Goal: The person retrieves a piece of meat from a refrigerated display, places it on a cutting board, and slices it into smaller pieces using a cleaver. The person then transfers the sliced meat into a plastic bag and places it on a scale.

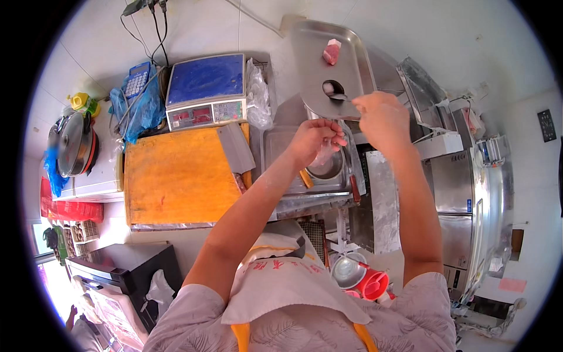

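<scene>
My right hand [381, 117] is closed round the handle of a metal spoon [338, 97]. The spoon's bowl end rests at a small dark round dish [333, 86] by the near end of a long steel tray [359, 44]. On that tray, farther back, lies a piece of red and white meat [332, 54]. My left hand [316, 141] hovers over a steel pan [326, 167] with its fingers curled together. Something clear and thin shows under those fingers, but I cannot make out what it is.
A cleaver [236, 146] lies on the right edge of an orange cutting board [176, 176]. Behind the board stands a blue-topped scale [205, 82] with clear plastic bags [258, 97] beside it. A red-handled tool [355, 189] lies right of the pan. Red containers [374, 284] stand below.
</scene>
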A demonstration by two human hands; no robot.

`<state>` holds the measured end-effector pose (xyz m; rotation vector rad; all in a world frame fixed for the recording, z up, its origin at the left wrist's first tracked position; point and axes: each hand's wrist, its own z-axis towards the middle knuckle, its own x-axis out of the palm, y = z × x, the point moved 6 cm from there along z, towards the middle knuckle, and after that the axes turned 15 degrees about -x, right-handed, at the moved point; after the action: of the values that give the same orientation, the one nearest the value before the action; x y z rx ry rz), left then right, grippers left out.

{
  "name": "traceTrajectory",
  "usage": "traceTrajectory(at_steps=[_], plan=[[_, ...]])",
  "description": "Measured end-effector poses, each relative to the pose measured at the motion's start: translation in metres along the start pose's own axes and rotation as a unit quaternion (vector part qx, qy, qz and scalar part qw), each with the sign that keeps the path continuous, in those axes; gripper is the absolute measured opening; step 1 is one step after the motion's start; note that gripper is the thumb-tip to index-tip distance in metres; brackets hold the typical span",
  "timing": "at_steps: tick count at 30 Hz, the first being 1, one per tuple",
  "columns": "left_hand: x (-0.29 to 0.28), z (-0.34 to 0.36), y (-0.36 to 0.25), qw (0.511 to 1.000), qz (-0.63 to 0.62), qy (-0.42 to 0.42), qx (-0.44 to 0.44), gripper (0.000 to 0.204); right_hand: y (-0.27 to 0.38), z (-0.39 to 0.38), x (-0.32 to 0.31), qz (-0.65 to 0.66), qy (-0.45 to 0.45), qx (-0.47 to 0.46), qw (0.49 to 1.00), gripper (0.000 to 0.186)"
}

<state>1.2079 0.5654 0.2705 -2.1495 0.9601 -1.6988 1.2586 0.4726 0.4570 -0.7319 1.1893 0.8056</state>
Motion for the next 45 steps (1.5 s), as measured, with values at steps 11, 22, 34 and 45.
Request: traceTrajectory(at_steps=[11,22,34,45], plan=[[-0.005,-0.002,0.001,1.000,0.003,0.008,0.005,0.015,-0.031,0.075,-0.030,-0.019,-0.080,0.094,0.992,0.025],[0.001,-0.001,-0.006,0.999,-0.015,0.031,-0.001,0.015,-0.015,0.058,-0.010,-0.001,0.007,0.045,0.999,0.029],[0.026,-0.025,-0.016,0.999,-0.029,0.030,-0.025,0.019,-0.001,0.013,-0.035,0.006,-0.018,-0.013,1.000,0.025],[0.025,-0.023,-0.018,0.998,0.017,0.022,-0.047,0.017,0.006,0.071,-0.014,-0.045,0.144,-0.062,0.987,0.022]])
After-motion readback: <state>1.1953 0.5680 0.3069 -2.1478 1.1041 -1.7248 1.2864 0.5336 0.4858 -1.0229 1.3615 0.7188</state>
